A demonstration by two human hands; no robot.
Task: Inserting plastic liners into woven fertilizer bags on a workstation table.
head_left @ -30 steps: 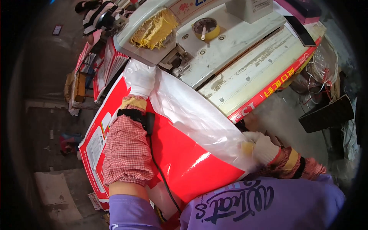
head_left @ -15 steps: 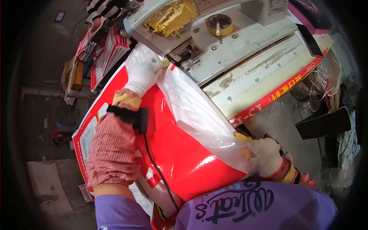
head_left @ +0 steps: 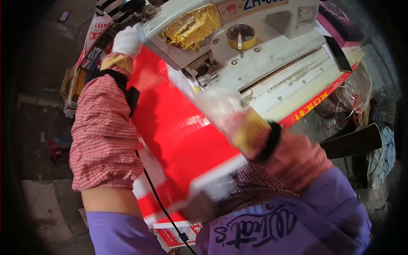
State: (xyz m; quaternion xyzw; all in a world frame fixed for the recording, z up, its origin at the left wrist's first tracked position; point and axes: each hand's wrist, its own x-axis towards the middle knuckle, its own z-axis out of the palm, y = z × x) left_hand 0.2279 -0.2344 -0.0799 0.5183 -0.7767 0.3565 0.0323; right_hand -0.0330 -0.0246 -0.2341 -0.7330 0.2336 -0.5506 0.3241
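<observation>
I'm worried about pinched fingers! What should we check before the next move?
1. Left hand gloved: ok, in white.
2. Right hand gloved: ok, in white, though blurred.
3. Both hands' grips: cannot tell; the fingers don't show clearly.
4. Tape clear of both hands: ok, it sits on the machine.
5. Cord clear of the red bag: not ok, it crosses it.

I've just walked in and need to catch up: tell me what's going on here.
A person is working on a red bag beside a machine. The gloved left hand is at the bag's far end, by the machine's head. The gloved right hand, blurred, is over the bag near the machine's front edge. Whether either hand grips the bag is unclear. A tape roll sits on the machine.
</observation>
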